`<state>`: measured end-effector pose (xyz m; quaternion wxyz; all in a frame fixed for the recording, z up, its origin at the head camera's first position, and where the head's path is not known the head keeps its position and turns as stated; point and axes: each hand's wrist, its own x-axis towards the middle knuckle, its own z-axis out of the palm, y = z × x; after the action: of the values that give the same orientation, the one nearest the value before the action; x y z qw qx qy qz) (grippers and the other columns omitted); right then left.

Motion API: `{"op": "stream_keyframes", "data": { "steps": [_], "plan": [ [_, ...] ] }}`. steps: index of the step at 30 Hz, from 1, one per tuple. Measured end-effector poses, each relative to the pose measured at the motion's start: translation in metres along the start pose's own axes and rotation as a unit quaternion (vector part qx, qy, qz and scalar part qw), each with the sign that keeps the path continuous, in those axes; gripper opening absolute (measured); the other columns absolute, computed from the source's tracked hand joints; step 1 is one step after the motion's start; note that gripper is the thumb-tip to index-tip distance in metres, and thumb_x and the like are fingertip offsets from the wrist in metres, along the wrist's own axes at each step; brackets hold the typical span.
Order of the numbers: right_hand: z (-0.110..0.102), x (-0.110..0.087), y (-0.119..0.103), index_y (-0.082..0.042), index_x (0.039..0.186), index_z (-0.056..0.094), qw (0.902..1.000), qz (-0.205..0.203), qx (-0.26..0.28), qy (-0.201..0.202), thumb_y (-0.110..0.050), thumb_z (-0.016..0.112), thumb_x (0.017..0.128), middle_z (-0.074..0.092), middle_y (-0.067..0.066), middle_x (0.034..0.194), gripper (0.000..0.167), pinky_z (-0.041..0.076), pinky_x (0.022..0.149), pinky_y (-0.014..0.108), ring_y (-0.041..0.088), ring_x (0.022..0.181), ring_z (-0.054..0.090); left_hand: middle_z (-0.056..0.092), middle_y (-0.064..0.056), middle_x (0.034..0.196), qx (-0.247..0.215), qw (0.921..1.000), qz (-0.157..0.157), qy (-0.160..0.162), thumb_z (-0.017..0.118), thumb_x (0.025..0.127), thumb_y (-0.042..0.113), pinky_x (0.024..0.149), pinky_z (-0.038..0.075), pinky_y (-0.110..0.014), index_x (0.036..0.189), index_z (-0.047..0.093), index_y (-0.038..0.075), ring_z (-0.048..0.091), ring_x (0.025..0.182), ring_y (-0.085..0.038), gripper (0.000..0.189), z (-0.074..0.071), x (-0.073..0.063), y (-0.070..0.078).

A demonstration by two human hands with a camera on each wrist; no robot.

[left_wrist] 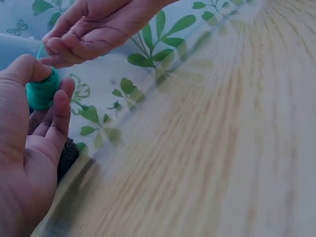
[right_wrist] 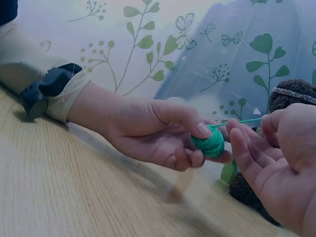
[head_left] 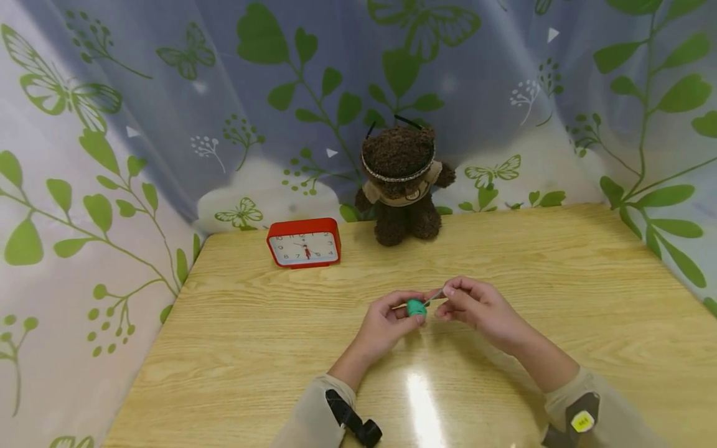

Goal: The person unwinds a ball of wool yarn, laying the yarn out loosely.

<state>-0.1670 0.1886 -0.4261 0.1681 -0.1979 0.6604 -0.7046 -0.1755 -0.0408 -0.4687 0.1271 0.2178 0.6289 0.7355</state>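
Note:
A small green ball of yarn [right_wrist: 209,143] is pinched between the thumb and fingers of my left hand [head_left: 388,323], above the table. From the ball a short taut green strand [right_wrist: 242,121] runs across to my right hand [head_left: 482,310], whose thumb and forefinger pinch it. In the left wrist view the yarn ball [left_wrist: 43,91] sits under the left thumb, with the right hand [left_wrist: 98,32] just beyond it. The two hands are close together, a small gap apart.
A red alarm clock [head_left: 304,242] stands at the back left of the wooden table [head_left: 235,348]. Right of it, a brown teddy bear [head_left: 400,180] with a headband sits against the leaf-patterned curtain [head_left: 313,137]. The curtain also borders the table's left and right sides.

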Motion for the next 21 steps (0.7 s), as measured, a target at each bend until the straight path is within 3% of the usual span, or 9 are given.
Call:
{"op": "stream_keyframes", "data": {
  "steps": [4, 8, 15, 21],
  "plan": [
    [0.000, 0.000, -0.001, -0.004, 0.112, 0.050, 0.9982, -0.005, 0.054, -0.026, -0.022, 0.040, 0.110, 0.065, 0.001, 0.119, 0.021, 0.059, 0.096, 0.031, 0.012, 0.105, 0.069, 0.057, -0.032, 0.131, 0.007, 0.9997, 0.011, -0.023, 0.060, 0.093, -0.010, 0.085, 0.063, -0.034, 0.125, 0.057, -0.012, 0.071, 0.095, -0.019, 0.033, 0.001, -0.002, -0.001],
    [-0.001, -0.001, -0.004, -0.007, 0.113, 0.050, 0.9966, -0.022, 0.075, -0.027, -0.021, 0.037, 0.110, 0.068, 0.000, 0.113, 0.019, 0.059, 0.096, 0.030, 0.012, 0.106, 0.069, 0.056, -0.034, 0.125, 0.016, 0.9991, 0.026, -0.030, 0.059, 0.093, -0.009, 0.084, 0.063, -0.031, 0.119, 0.060, -0.014, 0.070, 0.094, -0.006, 0.027, 0.000, -0.004, -0.003],
    [-0.010, -0.002, -0.011, -0.007, 0.111, 0.051, 0.9954, -0.029, 0.090, 0.017, -0.019, 0.042, 0.109, 0.064, -0.001, 0.101, 0.014, 0.060, 0.090, 0.027, 0.011, 0.097, 0.069, 0.058, -0.041, 0.111, 0.002, 0.9994, 0.024, -0.025, 0.067, 0.094, 0.004, 0.077, 0.060, -0.018, 0.120, 0.063, -0.011, 0.071, 0.089, -0.006, 0.030, -0.002, -0.005, -0.003],
    [-0.024, -0.003, -0.017, -0.003, 0.111, 0.057, 0.9968, -0.010, 0.033, 0.071, -0.019, 0.052, 0.105, 0.062, 0.001, 0.101, 0.017, 0.061, 0.087, 0.025, 0.010, 0.093, 0.068, 0.065, -0.026, 0.104, -0.008, 0.9997, 0.014, -0.016, 0.069, 0.093, 0.005, 0.077, 0.061, -0.020, 0.118, 0.064, -0.011, 0.071, 0.087, -0.007, 0.030, -0.002, -0.005, -0.002]
  ]
}}
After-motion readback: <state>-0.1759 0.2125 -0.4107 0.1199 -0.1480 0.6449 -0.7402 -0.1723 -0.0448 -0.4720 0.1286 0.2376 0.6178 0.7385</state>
